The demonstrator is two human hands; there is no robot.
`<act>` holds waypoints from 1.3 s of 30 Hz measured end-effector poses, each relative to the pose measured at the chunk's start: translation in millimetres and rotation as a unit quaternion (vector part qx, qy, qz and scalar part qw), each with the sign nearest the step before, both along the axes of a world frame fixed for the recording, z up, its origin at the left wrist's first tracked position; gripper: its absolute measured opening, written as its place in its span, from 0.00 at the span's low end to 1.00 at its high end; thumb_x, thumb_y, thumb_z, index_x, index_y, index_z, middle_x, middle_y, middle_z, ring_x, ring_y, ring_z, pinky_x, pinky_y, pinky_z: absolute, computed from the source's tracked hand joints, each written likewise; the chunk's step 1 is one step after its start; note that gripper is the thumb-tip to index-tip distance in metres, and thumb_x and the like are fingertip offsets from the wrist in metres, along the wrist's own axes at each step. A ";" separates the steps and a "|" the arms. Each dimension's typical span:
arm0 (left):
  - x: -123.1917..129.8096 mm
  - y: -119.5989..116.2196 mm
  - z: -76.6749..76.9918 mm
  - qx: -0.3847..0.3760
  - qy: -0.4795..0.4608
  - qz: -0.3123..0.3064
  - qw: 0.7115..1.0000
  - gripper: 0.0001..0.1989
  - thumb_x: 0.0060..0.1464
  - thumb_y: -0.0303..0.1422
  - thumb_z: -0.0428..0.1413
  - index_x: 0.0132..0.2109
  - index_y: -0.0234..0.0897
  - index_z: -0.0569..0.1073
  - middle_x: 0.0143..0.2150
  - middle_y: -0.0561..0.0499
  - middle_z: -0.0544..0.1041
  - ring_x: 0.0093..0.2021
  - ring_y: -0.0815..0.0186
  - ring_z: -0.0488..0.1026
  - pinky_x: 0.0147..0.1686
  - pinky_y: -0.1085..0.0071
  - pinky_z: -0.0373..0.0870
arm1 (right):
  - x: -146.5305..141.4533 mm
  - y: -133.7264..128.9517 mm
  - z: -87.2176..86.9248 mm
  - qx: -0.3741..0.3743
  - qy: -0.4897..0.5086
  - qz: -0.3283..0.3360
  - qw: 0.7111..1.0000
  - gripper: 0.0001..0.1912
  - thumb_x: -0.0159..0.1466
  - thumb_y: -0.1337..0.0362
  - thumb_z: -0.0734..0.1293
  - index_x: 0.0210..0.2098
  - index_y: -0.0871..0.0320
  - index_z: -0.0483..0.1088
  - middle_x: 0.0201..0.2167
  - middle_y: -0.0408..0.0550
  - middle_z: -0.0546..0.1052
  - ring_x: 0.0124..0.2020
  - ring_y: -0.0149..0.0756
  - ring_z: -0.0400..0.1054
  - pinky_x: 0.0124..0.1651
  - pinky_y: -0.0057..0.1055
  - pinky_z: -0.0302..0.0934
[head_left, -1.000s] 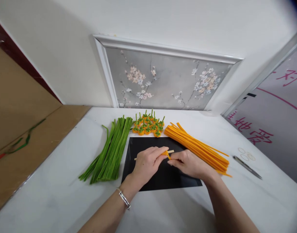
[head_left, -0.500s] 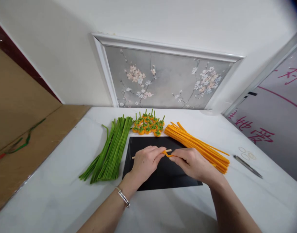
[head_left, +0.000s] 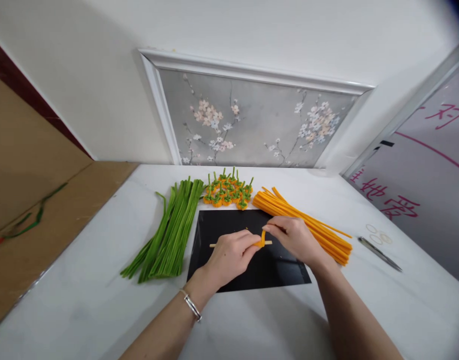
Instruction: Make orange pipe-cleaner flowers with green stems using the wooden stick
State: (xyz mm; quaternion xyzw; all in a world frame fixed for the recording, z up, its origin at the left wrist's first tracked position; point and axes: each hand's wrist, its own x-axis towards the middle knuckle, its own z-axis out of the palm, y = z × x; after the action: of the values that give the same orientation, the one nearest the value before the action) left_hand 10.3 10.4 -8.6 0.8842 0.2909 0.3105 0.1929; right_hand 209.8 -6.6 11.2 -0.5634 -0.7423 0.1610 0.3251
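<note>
My left hand point(head_left: 232, 255) is closed round a thin wooden stick point(head_left: 267, 243), whose two ends stick out on either side of it. An orange pipe cleaner point(head_left: 263, 237) is wound about the stick near the right end. Its free end rises to my right hand point(head_left: 295, 237), which pinches it between thumb and fingertips. Both hands are above a black mat point(head_left: 229, 220). Part of the stick and of the winding is hidden by my left fingers.
Green pipe cleaners point(head_left: 173, 235) lie bundled at the left, orange ones point(head_left: 304, 225) at the right. Several small orange-and-green pipe-cleaner pieces point(head_left: 229, 190) stand behind the mat. Tweezers point(head_left: 380, 254) and clear rings point(head_left: 378, 234) lie far right. A wall point(head_left: 259, 40) closes the back.
My right hand has moved up and the strand's free end now points upward instead of sideways. My left hand and the stick have shifted slightly down and right.
</note>
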 end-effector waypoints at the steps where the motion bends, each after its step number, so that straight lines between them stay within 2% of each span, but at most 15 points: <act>1: 0.6 -0.4 -0.1 -0.007 -0.011 -0.003 1.000 0.08 0.61 0.26 0.51 0.39 0.36 0.75 0.34 0.50 0.76 0.33 0.67 0.73 0.34 0.73 0.67 | 0.7 0.7 -1.6 -0.020 -0.010 0.004 1.000 0.12 0.66 0.59 0.63 0.29 0.55 0.73 0.25 0.42 0.76 0.27 0.33 0.69 0.32 0.27 0.59; 5: 1.9 -1.2 -0.2 -0.030 -0.052 0.014 0.998 0.08 0.62 0.29 0.51 0.42 0.36 0.76 0.35 0.49 0.77 0.34 0.67 0.73 0.36 0.72 0.68 | 2.7 1.3 -5.7 -0.079 -0.038 0.017 0.996 0.14 0.66 0.61 0.62 0.26 0.55 0.72 0.20 0.39 0.72 0.23 0.30 0.65 0.28 0.25 0.55; 10: 1.2 -1.3 3.0 -0.049 -0.067 0.019 0.996 0.13 0.62 0.32 0.53 0.52 0.36 0.74 0.34 0.49 0.76 0.32 0.67 0.72 0.32 0.73 0.68 | 3.3 -1.5 -5.0 -0.094 -0.044 0.019 0.994 0.14 0.67 0.61 0.60 0.26 0.55 0.70 0.20 0.39 0.70 0.22 0.30 0.63 0.27 0.25 0.54; 12: 0.6 -0.8 4.0 -0.056 -0.069 0.026 0.996 0.13 0.62 0.32 0.52 0.52 0.36 0.74 0.31 0.50 0.75 0.30 0.68 0.71 0.31 0.73 0.67 | 2.7 -3.2 -3.3 -0.102 -0.046 0.027 0.993 0.17 0.67 0.61 0.59 0.24 0.56 0.69 0.18 0.39 0.69 0.20 0.30 0.63 0.26 0.26 0.54; 14: 0.0 -0.2 4.7 -0.055 -0.066 0.039 0.996 0.12 0.63 0.32 0.51 0.49 0.37 0.76 0.30 0.51 0.75 0.29 0.69 0.71 0.30 0.74 0.65 | 1.4 -4.6 -0.8 -0.112 -0.035 0.051 0.992 0.16 0.68 0.61 0.58 0.27 0.55 0.70 0.21 0.40 0.72 0.23 0.31 0.66 0.29 0.26 0.57; 16: -0.8 0.2 5.5 -0.049 -0.061 0.052 0.996 0.11 0.63 0.32 0.51 0.46 0.38 0.77 0.30 0.52 0.75 0.28 0.69 0.70 0.29 0.74 0.64 | -0.6 -5.7 2.4 -0.087 -0.016 0.064 0.994 0.12 0.69 0.61 0.58 0.36 0.54 0.72 0.31 0.44 0.77 0.32 0.34 0.71 0.37 0.28 0.61; 18: -1.4 0.5 6.3 -0.043 -0.052 0.061 0.996 0.10 0.63 0.32 0.51 0.44 0.39 0.78 0.29 0.52 0.75 0.28 0.69 0.69 0.29 0.73 0.63 | -3.3 -6.4 5.5 -0.034 0.001 0.061 0.998 0.12 0.69 0.61 0.57 0.42 0.54 0.71 0.38 0.47 0.77 0.40 0.36 0.71 0.43 0.30 0.62; 20: -1.8 0.5 6.9 -0.043 -0.046 0.065 0.996 0.10 0.62 0.32 0.51 0.44 0.38 0.77 0.29 0.52 0.74 0.28 0.69 0.69 0.29 0.73 0.63 | -6.6 -6.9 7.1 0.002 0.008 0.061 0.998 0.12 0.70 0.61 0.57 0.39 0.55 0.71 0.36 0.47 0.76 0.38 0.35 0.70 0.42 0.30 0.62; 25: -1.6 0.8 6.6 -0.045 -0.040 0.057 0.997 0.11 0.63 0.31 0.50 0.38 0.36 0.77 0.28 0.52 0.73 0.28 0.69 0.68 0.30 0.73 0.62 | -14.8 -7.0 2.3 0.021 -0.015 0.067 0.997 0.09 0.69 0.62 0.59 0.34 0.55 0.68 0.30 0.44 0.73 0.32 0.33 0.69 0.35 0.28 0.60; 31: -1.1 0.8 10.6 -0.027 -0.021 0.057 0.998 0.12 0.64 0.31 0.49 0.35 0.37 0.75 0.25 0.54 0.69 0.27 0.70 0.66 0.28 0.73 0.60 | -18.0 -7.1 -0.1 0.051 -0.013 0.050 0.997 0.11 0.69 0.62 0.59 0.32 0.55 0.70 0.29 0.44 0.72 0.29 0.32 0.67 0.35 0.28 0.60; 39: -6.1 2.3 14.9 -0.037 -0.013 0.050 0.998 0.10 0.63 0.31 0.49 0.38 0.38 0.76 0.29 0.53 0.72 0.29 0.69 0.69 0.31 0.74 0.63 | -14.9 -8.4 3.7 0.080 0.001 0.038 0.996 0.09 0.68 0.64 0.60 0.33 0.56 0.70 0.30 0.46 0.73 0.31 0.34 0.68 0.36 0.29 0.60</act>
State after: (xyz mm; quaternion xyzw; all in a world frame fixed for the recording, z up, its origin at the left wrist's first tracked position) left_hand 4.2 12.7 6.3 0.8567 0.3435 0.3200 0.2138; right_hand 194.9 -14.9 14.8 -0.5063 -0.7734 0.1140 0.3640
